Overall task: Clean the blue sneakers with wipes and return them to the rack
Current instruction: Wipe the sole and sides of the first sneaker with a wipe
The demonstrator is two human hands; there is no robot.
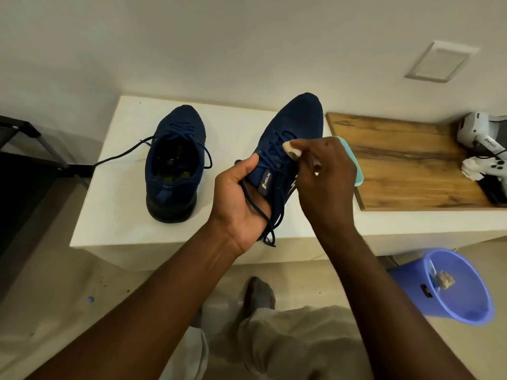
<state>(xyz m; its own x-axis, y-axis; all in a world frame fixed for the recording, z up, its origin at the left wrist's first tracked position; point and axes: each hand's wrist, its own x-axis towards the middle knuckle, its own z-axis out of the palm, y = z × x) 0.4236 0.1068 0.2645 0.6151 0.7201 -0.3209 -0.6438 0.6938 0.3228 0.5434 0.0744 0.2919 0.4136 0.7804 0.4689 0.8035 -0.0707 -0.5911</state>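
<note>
Two dark blue sneakers are in view. One sneaker [175, 160] stands upright on the white counter [109, 187], toe pointing away, laces loose. My left hand [238, 198] grips the second sneaker [295, 124] around its heel and tongue and holds it above the counter. My right hand [323, 171] pinches a crumpled, soiled wipe [291, 150] against the laces of the held sneaker. Most of the wipe is hidden under my fingers.
A teal wipes pack [354, 165] lies at the edge of a wooden board [406, 160], partly behind my right hand. White devices [482, 141] sit at far right. A blue bin [450, 286] holding a used wipe stands below the counter. A dark rack [24, 149] is at left.
</note>
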